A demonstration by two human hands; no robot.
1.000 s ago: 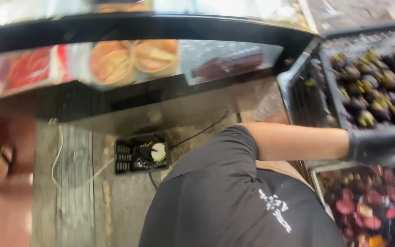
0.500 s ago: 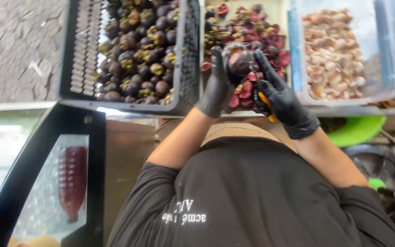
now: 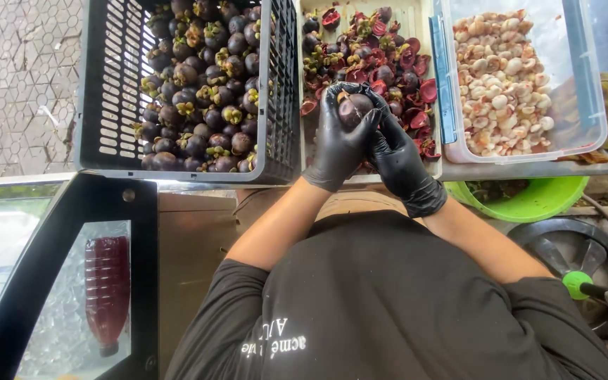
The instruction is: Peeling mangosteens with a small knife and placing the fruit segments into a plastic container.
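1. Hands: both wear black gloves. The left hand (image 3: 340,144) cups a dark purple mangosteen (image 3: 354,109) from the left, fingers curled over its top; the right hand (image 3: 397,158) closes on it from the right, thumb pressed against its side. Both palms are pressed together around the fruit.
2. Fruit position and orientation: the mangosteen sits between the fingertips, above the near edge of the middle tray (image 3: 416,14). It is round, so no long axis is apparent; which way its stem end points cannot be told, since the gloves cover most of it.
3. Left container: a black slotted crate (image 3: 107,84) holds whole mangosteens (image 3: 202,91) with green-brown calyxes, piled against its right side.
4. Middle container: the pale tray holds split purple rinds (image 3: 388,53) with red inner faces.
5. Right container: a clear plastic tub (image 3: 585,91) holds white peeled segments (image 3: 504,84).
6. Surroundings: a green bowl (image 3: 536,200) lies below the tub; a bottle of dark red juice (image 3: 107,288) lies on ice in the display case (image 3: 142,281) at lower left.
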